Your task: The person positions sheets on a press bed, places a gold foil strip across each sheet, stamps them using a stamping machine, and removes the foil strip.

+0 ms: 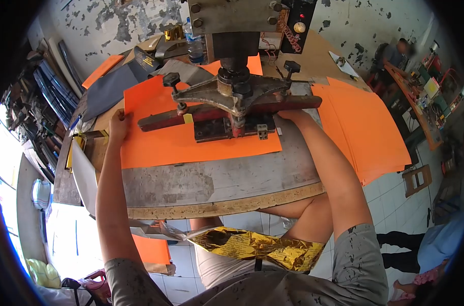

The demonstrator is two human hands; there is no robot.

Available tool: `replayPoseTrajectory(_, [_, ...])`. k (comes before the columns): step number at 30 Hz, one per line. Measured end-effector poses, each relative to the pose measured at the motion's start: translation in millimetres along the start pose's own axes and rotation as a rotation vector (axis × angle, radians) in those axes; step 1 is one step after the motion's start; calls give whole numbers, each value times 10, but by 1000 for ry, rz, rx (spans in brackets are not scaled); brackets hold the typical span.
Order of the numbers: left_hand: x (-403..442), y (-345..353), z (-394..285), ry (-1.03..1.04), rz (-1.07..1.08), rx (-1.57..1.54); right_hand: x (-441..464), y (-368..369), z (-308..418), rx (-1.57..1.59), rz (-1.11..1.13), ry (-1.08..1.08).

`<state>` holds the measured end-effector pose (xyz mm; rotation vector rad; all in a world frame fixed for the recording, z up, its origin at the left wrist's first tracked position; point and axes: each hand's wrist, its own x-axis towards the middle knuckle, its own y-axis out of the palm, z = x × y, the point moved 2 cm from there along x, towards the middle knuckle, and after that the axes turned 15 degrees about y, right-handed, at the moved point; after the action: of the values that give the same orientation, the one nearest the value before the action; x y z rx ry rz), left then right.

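Observation:
A large orange sheet (201, 150) lies flat on the grey metal plate (165, 186) of a press. At its left edge my left hand (119, 124) has its fingers curled closed on the border. My right hand (292, 116) reaches under the right part of the press's red bar (303, 103), close to the sheet's right side; the bar hides its fingers. Over the sheet stands the three-armed press head (234, 94) with black knobs. A dark block (211, 131) hangs below it and covers the middle of the sheet.
Stacked orange sheets (364, 132) lie on the right. Dark grey sheets (109, 92) and a water bottle (194, 46) are at the back left. Crumpled gold foil (257, 246) lies across my lap. Other people are at the right, one by a cluttered bench (418, 102).

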<state>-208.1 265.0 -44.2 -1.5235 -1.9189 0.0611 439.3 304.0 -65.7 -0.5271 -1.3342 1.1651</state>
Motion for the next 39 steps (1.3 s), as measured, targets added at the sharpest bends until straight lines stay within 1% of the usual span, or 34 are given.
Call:
replayPoseTrajectory(2, [43,40,2,1,-39,8,10,72,-90,56,22,47])
replayPoseTrajectory(3, [82,42,76,4,-58,-2,7,-48,-1,138,39,58])
replayPoseTrajectory(6, [120,71,134,25,-55,-42,-2,-574,437,468,76,-23])
replayPoseTrajectory(8, [115,75,65,23,-34,-58,1,-583,438,563,38,-103])
replayPoseTrajectory(9, [92,88,-16,11,-24,-60,18,-451,299,534,-8,-136])
replayPoseTrajectory(11, [61,100,-90,-3,-18,-45,31,-364,176,472,-31,-164])
replayPoseTrajectory(12, [52,106,-97,-5,-20,-31,24,-365,163,438,-9,-156])
replayPoseTrajectory(15, [41,104,-118,-4,-12,50,24,-373,153,434,84,-55])
replayPoseTrajectory(18, [17,76,-116,21,6,165,-7,-387,185,306,138,33])
replayPoseTrajectory(20, [5,35,-120,38,-3,246,-52,-367,184,179,97,71])
replayPoseTrajectory(22, [-192,-10,-334,37,-39,322,-158,-430,289,63,9,101])
replayPoseTrajectory(23, [-337,-52,-462,86,1,438,-300,-540,325,69,167,193])
replayPoseTrajectory(24, [-528,-112,-618,134,39,551,-503,-843,527,74,325,281])
replayPoseTrajectory(25, [-730,-161,-804,186,80,666,-767,-997,622,43,256,233])
replayPoseTrajectory(26, [-983,-144,-1068,163,110,670,-1047,-1136,717,14,188,188])
replayPoseTrajectory(27, [-1231,-80,-1376,144,135,676,-1250,-1319,875,88,165,141])
replayPoseTrajectory(28, [-1455,20,-1663,139,181,594,-1425,-1471,1017,161,145,94])
replayPoseTrajectory(29, [-1676,143,-1917,130,225,512,-1579,-1525,1113,181,161,87])
replayPoseTrajectory(31, [-1969,392,-2265,227,303,549,-1824,-1565,1250,220,198,76])
replayPoseTrajectory(34, [-2180,616,-2288,285,317,599,-1924,-1540,1305,208,197,89])
replayPoseTrajectory(39, [-2199,626,-2341,220,292,635,-1932,-1506,1275,207,197,109])
